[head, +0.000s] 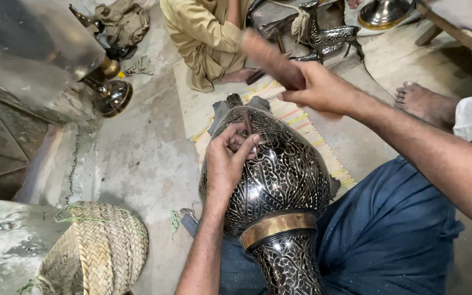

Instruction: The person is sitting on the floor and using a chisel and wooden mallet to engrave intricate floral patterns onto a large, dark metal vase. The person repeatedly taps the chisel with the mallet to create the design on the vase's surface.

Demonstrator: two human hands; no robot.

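The left hand (229,159) pinches a thin chisel (249,131) between curled fingers, its tip on the engraved black vase (285,180) lying across the lap. The right hand (319,87) is raised above it, fingers wrapped around a blurred wooden mallet (269,59). Another person (206,38) sits just beyond the vase; a woven basket (102,246) lies at lower left, with bare floor between.

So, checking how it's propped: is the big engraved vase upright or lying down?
Lying down: the vase rests on its side across the person's lap, brass band toward the camera, left hand on it.
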